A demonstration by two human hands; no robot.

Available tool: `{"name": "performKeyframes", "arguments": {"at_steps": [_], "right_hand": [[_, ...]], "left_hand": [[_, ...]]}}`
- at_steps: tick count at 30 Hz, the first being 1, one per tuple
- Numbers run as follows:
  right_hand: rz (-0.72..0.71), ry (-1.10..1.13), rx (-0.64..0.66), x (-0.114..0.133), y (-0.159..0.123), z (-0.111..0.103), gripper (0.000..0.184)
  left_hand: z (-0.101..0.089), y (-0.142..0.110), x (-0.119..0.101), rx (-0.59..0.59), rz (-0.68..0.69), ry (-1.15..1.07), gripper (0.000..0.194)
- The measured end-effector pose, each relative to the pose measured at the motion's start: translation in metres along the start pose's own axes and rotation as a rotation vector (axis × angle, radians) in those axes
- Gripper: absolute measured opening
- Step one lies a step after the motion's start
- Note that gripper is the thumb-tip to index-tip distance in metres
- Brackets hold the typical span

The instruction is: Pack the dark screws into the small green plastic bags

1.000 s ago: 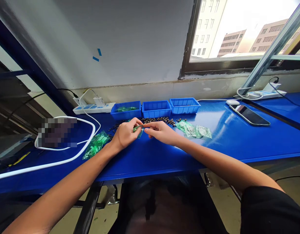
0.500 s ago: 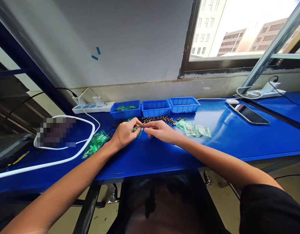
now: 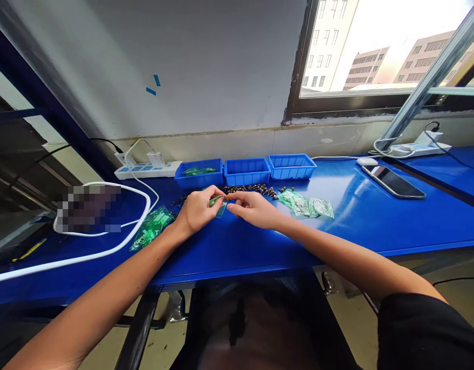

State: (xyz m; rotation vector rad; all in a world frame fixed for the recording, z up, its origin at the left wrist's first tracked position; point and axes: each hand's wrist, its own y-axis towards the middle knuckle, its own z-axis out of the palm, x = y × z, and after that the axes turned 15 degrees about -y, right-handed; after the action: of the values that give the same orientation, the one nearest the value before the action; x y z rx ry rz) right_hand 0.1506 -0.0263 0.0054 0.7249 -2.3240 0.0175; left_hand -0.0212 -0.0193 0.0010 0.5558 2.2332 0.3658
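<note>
My left hand (image 3: pixel 198 209) is closed in a pinch around a small green plastic bag (image 3: pixel 215 201), partly hidden by the fingers. Meeting it from the right, my right hand (image 3: pixel 253 208) has its index fingertip and thumb at the bag's edge, the other fingers curled under. Part of the bag's clear green film hangs below the fingertips. Behind both hands lies a row of small dark screws or bolts (image 3: pixel 256 190). Flat green bags (image 3: pixel 304 203) rest right of my right hand, and a pile of filled green bags (image 3: pixel 151 227) is beside my left forearm.
Three blue bins stand along the back: the left bin (image 3: pixel 198 180) contains green bags, then a middle bin (image 3: pixel 247 177) and a right bin (image 3: pixel 292 172). A phone (image 3: pixel 393 181) lies at right. Power strips and a thick white cable (image 3: pixel 106 255) occupy the left and back.
Both hands stay nearly in place over the table. The right fingers shift slightly at the bag's edge, and the bag tilts a little between the hands.
</note>
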Motion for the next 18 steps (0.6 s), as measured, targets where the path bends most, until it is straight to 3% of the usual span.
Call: {"name": "performKeyframes", "arguments": {"at_steps": [18], "right_hand": [[0.036,0.075,0.010,-0.0049,0.0021,-0.0012,0.025]], "left_hand": [[0.0027,0.0000,0.0056,0.031,0.040,-0.011,0.032]]}}
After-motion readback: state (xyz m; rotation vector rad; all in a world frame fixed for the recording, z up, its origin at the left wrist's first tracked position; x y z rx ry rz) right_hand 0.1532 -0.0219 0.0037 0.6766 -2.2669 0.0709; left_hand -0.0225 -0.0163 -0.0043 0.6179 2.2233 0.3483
